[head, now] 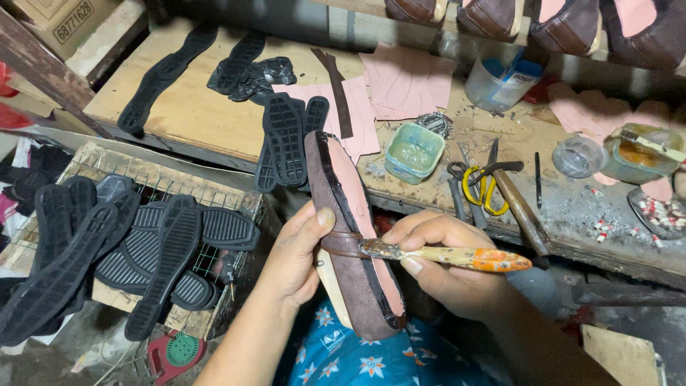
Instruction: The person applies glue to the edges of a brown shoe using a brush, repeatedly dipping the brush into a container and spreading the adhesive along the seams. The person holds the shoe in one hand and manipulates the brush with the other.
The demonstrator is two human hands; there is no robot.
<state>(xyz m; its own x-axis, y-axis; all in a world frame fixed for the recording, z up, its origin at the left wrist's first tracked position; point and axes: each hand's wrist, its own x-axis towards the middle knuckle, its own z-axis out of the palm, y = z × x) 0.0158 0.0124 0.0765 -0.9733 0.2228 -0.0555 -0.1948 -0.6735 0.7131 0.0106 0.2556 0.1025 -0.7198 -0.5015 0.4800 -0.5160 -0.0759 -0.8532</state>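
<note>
My left hand (296, 250) grips a brown shoe upper on a last (350, 214), turned sole side up, with its pink insole showing and a dark rim around the edge. My right hand (446, 268) holds a glue brush (443, 255) with an orange and yellow handle. Its bristle tip rests on the pink insole near the strap at the shoe's middle. Below the shoe lies blue floral cloth (357, 357) over my lap.
Black rubber soles (286, 136) lie on the wooden bench, and several more fill a wire crate (143, 243) at left. A green glue tub (413, 151), yellow-handled scissors (482, 186), a hammer (522, 211), pink cut pieces (404, 82) and plastic jars (639, 154) crowd the bench. Lasted shoes (572, 21) hang above.
</note>
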